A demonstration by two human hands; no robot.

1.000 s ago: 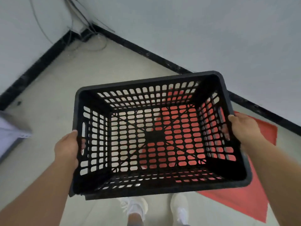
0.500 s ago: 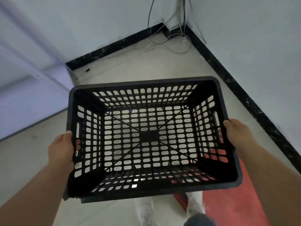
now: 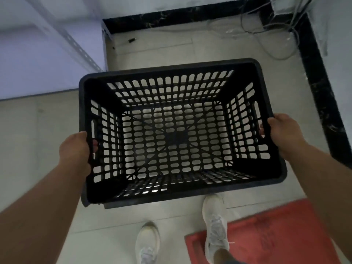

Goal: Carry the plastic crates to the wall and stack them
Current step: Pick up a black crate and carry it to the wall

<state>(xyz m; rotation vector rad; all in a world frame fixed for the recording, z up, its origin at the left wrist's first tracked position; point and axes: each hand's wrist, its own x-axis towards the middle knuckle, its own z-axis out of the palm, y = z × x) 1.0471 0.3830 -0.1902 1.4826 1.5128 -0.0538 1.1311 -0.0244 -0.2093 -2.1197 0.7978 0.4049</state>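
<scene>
floor (image 3: pixel 47 130): pale tiles, fills the view
walls (image 3: pixel 335 44): white, black skirting, meet in a corner at 1 o'clock
shelf unit (image 3: pixel 38 54): pale, blurred, at 10 o'clock, perforated metal upright
crate (image 3: pixel 266 168): black plastic, lattice sides and bottom, empty, open side up, held off the floor at centre, floor visible through the holes
mat (image 3: pixel 276 235): red, on floor at 5 o'clock
left hand (image 3: pixel 75 149): at 9 o'clock, clamped on crate's left end, fingers curled through handle slot
right hand (image 3: pixel 283 130): at 3 o'clock, grips crate's right end at handle slot
shoes (image 3: pixel 215 225): white, at 6 o'clock, right one on mat edge
cables (image 3: pixel 266 35): thin, loose on floor at 1 o'clock by the corner
</scene>
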